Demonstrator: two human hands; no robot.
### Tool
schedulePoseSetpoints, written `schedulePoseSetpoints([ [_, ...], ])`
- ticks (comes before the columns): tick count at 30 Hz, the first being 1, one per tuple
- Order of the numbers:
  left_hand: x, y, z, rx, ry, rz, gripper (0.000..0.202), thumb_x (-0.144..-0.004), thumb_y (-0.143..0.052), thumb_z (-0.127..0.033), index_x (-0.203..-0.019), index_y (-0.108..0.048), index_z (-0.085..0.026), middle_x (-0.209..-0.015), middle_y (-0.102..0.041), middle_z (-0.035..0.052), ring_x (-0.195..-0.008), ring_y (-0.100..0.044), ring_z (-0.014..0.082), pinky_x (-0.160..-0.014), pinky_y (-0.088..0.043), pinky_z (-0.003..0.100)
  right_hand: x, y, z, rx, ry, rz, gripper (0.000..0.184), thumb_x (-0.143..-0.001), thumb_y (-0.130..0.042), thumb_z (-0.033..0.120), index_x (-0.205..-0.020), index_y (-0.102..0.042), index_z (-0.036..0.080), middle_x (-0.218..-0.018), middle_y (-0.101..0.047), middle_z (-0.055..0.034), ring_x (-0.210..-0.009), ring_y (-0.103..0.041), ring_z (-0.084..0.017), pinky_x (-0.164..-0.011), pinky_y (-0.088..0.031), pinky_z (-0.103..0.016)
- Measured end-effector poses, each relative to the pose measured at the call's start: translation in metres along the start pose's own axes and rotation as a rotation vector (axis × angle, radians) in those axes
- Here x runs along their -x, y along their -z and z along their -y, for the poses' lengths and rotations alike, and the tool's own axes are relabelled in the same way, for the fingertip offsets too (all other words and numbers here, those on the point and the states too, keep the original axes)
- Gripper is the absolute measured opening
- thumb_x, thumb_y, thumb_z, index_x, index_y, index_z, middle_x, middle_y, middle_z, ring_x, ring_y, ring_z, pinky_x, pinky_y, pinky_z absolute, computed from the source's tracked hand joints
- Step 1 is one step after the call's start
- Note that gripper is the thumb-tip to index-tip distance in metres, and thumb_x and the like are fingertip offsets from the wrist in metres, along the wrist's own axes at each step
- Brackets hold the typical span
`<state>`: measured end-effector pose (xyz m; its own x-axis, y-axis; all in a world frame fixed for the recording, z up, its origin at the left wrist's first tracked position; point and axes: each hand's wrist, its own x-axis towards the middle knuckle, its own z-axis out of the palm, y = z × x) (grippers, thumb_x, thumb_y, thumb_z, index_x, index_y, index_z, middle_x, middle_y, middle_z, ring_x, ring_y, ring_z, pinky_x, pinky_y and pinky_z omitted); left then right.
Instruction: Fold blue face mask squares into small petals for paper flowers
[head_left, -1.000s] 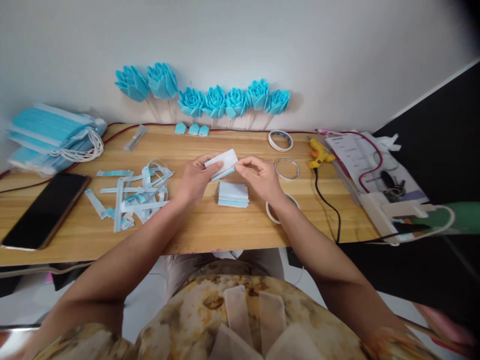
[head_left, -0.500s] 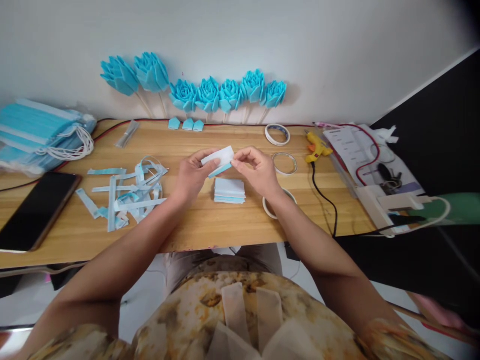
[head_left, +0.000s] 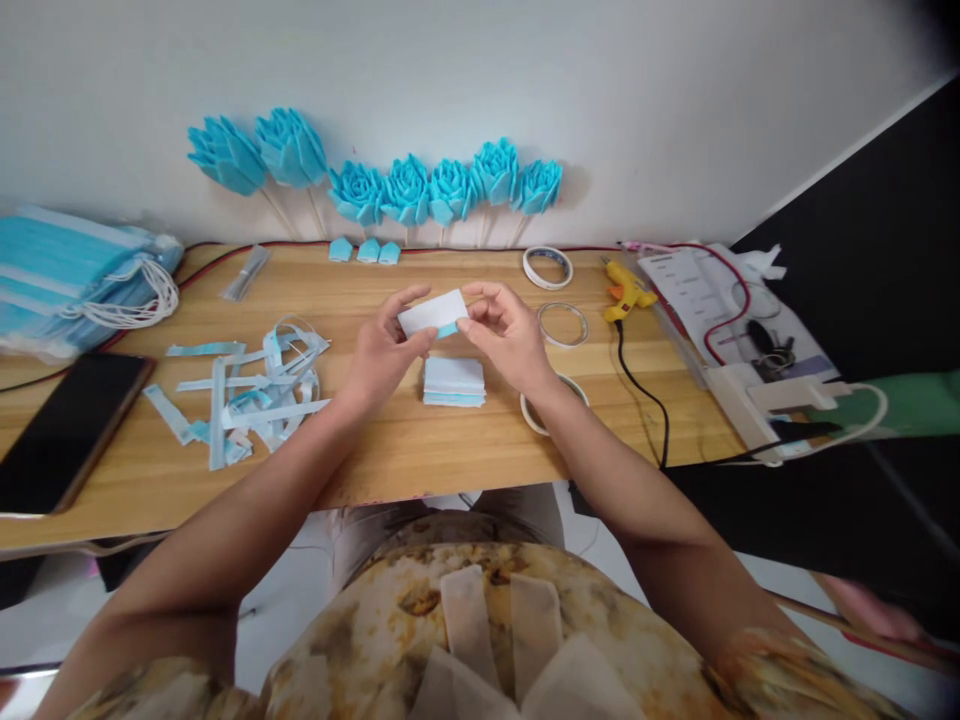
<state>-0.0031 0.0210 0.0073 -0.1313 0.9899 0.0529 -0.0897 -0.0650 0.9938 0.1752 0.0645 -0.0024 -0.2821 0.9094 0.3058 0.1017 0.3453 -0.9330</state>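
Holding 1 white-and-blue piece point(head_left: 431, 313) above the counter point(head_left: 390, 462), the left hand point(head_left: 381, 352) and the right hand point(head_left: 511, 345) pinch its opposite ends; its lower edge shows blue, so its fold seems only begun; behind it, 3 small blue folded pieces point(head_left: 368, 251) lie, seemingly done; 7 blue flowers point(head_left: 407, 190) stand by the wall point(head_left: 637, 120), looking complete; nearer, 1 stack of flat pieces point(head_left: 454, 382) seems not yet folded.

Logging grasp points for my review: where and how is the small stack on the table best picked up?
Probably by its left and right ends, from above: the stack lies flat on the table, longer from side to side, and its near edge shows separate layers that a squeeze at both ends should hold together.
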Motion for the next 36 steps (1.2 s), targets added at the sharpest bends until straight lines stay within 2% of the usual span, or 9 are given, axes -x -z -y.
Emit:
schedulePoseSetpoints([
  [7,0.0,0.001,0.003,-0.052,-0.067,0.011,0.052,-0.071,-0.079,-0.012,-0.12,-0.071,-0.027,-0.077,-0.061,-0.0023,-0.063,-0.054,0.0111,-0.06,-0.041,0.023,-0.001,0.003,-0.004,-0.051,-0.071,0.191,0.066,-0.084,-0.07,0.036,-0.145,-0.047,0.027,-0.102,-0.074,-0.0011,-0.086,-0.068,-0.017,-0.079,-0.058,-0.032],
  [11,0.001,-0.001,0.002,-0.072,-0.089,0.046,0.054,-0.071,-0.079,-0.012,-0.122,-0.07,-0.026,-0.079,-0.065,-0.001,-0.069,-0.056,0.0134,-0.065,-0.043,0.025,0.0,0.003,-0.003,0.08,-0.047,0.193,0.057,-0.083,-0.068,0.028,-0.139,-0.057,0.028,-0.094,-0.072,0.0008,-0.077,-0.066,-0.016,-0.073,-0.058,-0.031],
  [14,0.001,-0.001,0.001,0.033,-0.085,-0.005,0.055,-0.072,-0.082,-0.017,-0.124,-0.069,-0.027,-0.086,-0.067,0.0001,-0.076,-0.061,0.0147,-0.071,-0.046,0.026,0.001,0.003,-0.001,0.08,-0.036,0.21,0.052,-0.083,-0.066,0.026,-0.135,-0.061,0.026,-0.102,-0.074,-0.0011,-0.082,-0.067,-0.016,-0.073,-0.058,-0.031],
  [18,0.0,-0.001,-0.001,0.24,-0.011,-0.011,0.061,-0.072,-0.087,-0.032,-0.128,-0.065,-0.031,-0.094,-0.068,0.0014,-0.089,-0.067,0.0191,-0.077,-0.049,0.029,0.001,0.0,-0.005,-0.015,-0.022,0.215,0.056,-0.085,-0.065,0.03,-0.14,-0.056,0.025,-0.116,-0.074,-0.003,-0.094,-0.071,-0.018,-0.083,-0.06,-0.033],
  [21,-0.001,-0.002,0.001,0.273,0.051,0.071,0.049,-0.071,-0.087,-0.042,-0.114,-0.071,-0.024,-0.098,-0.07,0.0044,-0.088,-0.066,0.0195,-0.076,-0.05,0.03,0.001,-0.001,-0.01,-0.088,-0.007,0.184,0.057,-0.086,-0.065,0.032,-0.141,-0.053,0.025,-0.123,-0.073,-0.0039,-0.106,-0.071,-0.02,-0.093,-0.06,-0.036],
  [24,-0.001,-0.001,0.006,0.194,0.083,0.159,0.035,-0.076,-0.082,-0.046,-0.097,-0.076,-0.017,-0.095,-0.073,0.0071,-0.088,-0.065,0.0189,-0.077,-0.049,0.03,0.001,-0.003,-0.013,-0.091,-0.007,0.169,0.057,-0.087,-0.065,0.034,-0.142,-0.052,0.026,-0.118,-0.074,-0.0038,-0.104,-0.071,-0.02,-0.092,-0.06,-0.036],
  [29,-0.002,0.002,0.01,0.175,0.098,0.093,0.027,-0.079,-0.081,-0.041,-0.071,-0.075,-0.016,-0.076,-0.072,0.0048,-0.078,-0.064,0.0167,-0.08,-0.049,0.03,0.003,0.0,-0.007,0.068,0.008,0.172,0.056,-0.09,-0.063,0.033,-0.145,-0.05,0.028,-0.103,-0.075,-0.0015,-0.086,-0.07,-0.018,-0.08,-0.061,-0.033],
  [32,-0.004,0.003,0.004,0.271,0.146,0.077,0.023,-0.078,-0.081,-0.035,-0.07,-0.074,-0.015,-0.073,-0.072,0.0053,-0.074,-0.065,0.0163,-0.075,-0.048,0.03,0.002,0.008,0.002,0.188,0.107,0.105,0.052,-0.093,-0.056,0.029,-0.145,-0.05,0.028,-0.106,-0.074,-0.0032,-0.092,-0.07,-0.019,-0.086,-0.06,-0.036],
  [36,-0.006,0.004,-0.002,0.36,0.207,0.081,0.02,-0.078,-0.08,-0.031,-0.071,-0.072,-0.014,-0.074,-0.073,0.0063,-0.071,-0.065,0.0155,-0.074,-0.049,0.03,-0.003,0.019,0.01,0.42,0.42,0.067,0.056,-0.087,-0.056,0.019,-0.141,-0.053,0.032,-0.135,-0.066,-0.0042,-0.127,-0.06,-0.028,-0.112,-0.047,-0.053],
])
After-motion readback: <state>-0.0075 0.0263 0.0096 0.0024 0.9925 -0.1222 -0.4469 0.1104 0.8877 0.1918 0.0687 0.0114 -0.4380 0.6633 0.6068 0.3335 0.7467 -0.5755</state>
